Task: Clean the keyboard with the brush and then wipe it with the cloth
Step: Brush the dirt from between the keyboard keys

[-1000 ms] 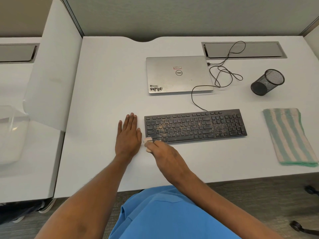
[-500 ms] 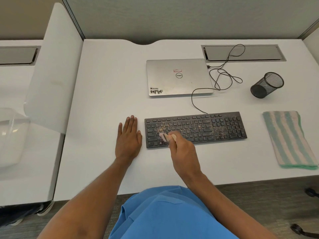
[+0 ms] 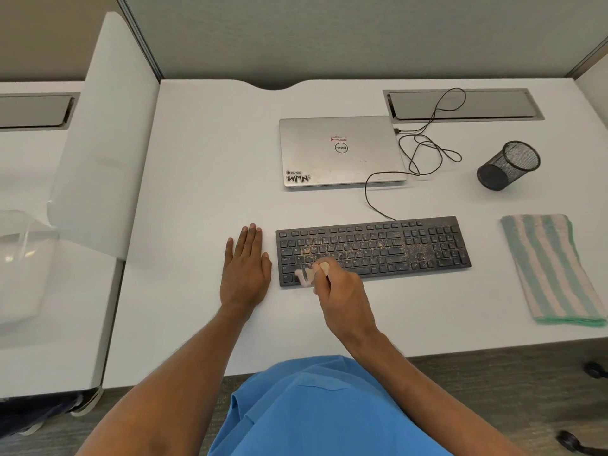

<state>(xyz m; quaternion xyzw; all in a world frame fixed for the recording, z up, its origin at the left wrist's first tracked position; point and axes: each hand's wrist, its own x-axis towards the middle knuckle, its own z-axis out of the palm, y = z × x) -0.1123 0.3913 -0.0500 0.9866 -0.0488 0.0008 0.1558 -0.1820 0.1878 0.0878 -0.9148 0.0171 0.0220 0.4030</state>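
The white desk (image 3: 197,166) carries everything, and its near edge, under both wrists, is where swept grit would fall to the floor if strokes run toward the body. Beyond the right hand (image 3: 342,291) sits a closed silver laptop (image 3: 339,149); a hard flick away from the person could scatter dust onto its lid. The black keyboard (image 3: 427,248) lies just right of the left hand (image 3: 245,268), which rests flat on the desk with fingers straight, beside the keyboard but not touching it. Nothing steadies the board, so a firm sweep could skid it or tug its cable (image 3: 371,199). Well to the right of the right hand lies the folded striped cloth (image 3: 552,268), untouched, with a tipped mesh pen cup (image 3: 508,166) beyond it; debris brushed that way would soil the cloth before the wiping step. The right hand is curled round a small pale brush (image 3: 307,274) over the keyboard's lower left corner; motion blur hides the bristles, so they probably meet the keys, though that is not certain. Tan crumbs (image 3: 411,250) speckle the middle and right keys, away from the brush; pressing too hard could push them down between the keys rather than out.
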